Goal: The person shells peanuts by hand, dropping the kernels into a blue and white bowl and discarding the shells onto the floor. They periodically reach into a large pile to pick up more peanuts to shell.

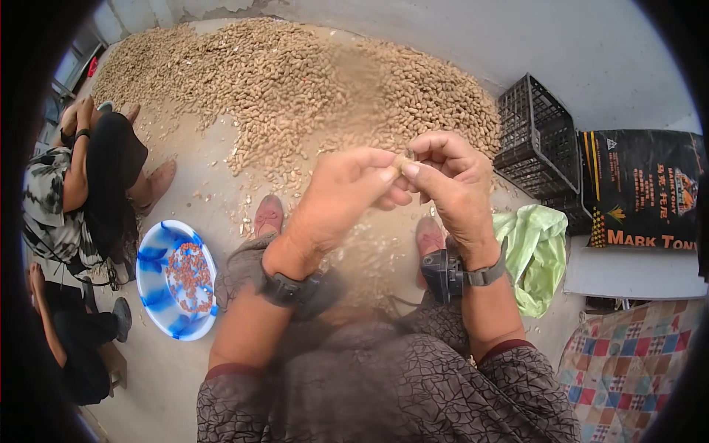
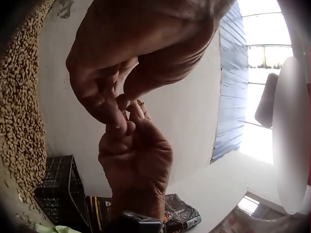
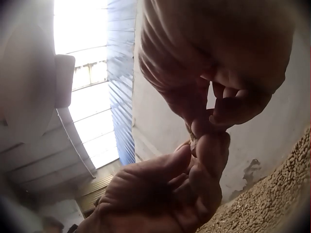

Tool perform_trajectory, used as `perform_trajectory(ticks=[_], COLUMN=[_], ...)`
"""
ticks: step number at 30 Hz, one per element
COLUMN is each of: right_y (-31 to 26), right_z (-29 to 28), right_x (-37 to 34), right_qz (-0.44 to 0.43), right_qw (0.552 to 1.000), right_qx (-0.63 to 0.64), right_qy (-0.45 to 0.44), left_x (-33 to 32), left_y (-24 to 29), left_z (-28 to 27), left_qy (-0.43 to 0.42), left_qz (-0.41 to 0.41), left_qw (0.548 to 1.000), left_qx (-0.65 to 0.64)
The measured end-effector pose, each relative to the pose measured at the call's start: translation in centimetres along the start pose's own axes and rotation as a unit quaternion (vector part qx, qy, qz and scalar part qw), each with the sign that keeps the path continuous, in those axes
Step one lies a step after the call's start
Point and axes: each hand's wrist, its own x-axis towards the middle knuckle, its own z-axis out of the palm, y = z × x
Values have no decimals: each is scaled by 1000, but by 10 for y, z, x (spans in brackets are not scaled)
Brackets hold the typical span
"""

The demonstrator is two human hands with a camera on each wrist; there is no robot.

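Observation:
Both hands meet at the middle of the head view, over the person's lap and the floor. A pale tan peanut (image 1: 401, 163) is pinched between the fingertips of the left hand (image 1: 341, 193) and the right hand (image 1: 459, 190). Each thumb presses on it from its own side, and the fingers cover much of the shell. In the left wrist view the right hand (image 2: 137, 158) comes up from below to meet the left hand (image 2: 141, 43). A wide heap of unshelled peanuts (image 1: 288, 81) lies on the floor in front.
On the left stands a blue-and-white basin (image 1: 151, 295) with reddish kernels. Two people sit farther left. At right are a black plastic crate (image 1: 535, 136), a black printed sack (image 1: 642, 192), a light green bag (image 1: 533, 251) and a checked cloth (image 1: 631, 369).

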Motion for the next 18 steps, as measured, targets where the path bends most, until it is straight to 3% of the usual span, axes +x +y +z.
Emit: perform_trajectory(ticks=[3,5,9,18], right_y=[1,4,-5,-2], right_z=[1,-2,-2,-6], right_x=[1,3,2,7], right_qz=[-7,-39,-6,-6], right_qw=[1000,998,1000,998], right_qx=[-19,-51,-10,-56], right_qy=[22,19,-4,-34], left_x=[0,0,-2,-1], left_y=[-2,-3,2,10], left_z=[-1,0,-1,0], left_qy=[-4,-13,-24,-28], left_qz=[14,44,47,19], left_qw=[1000,994,993,996], left_qx=[-8,-101,-109,-84])
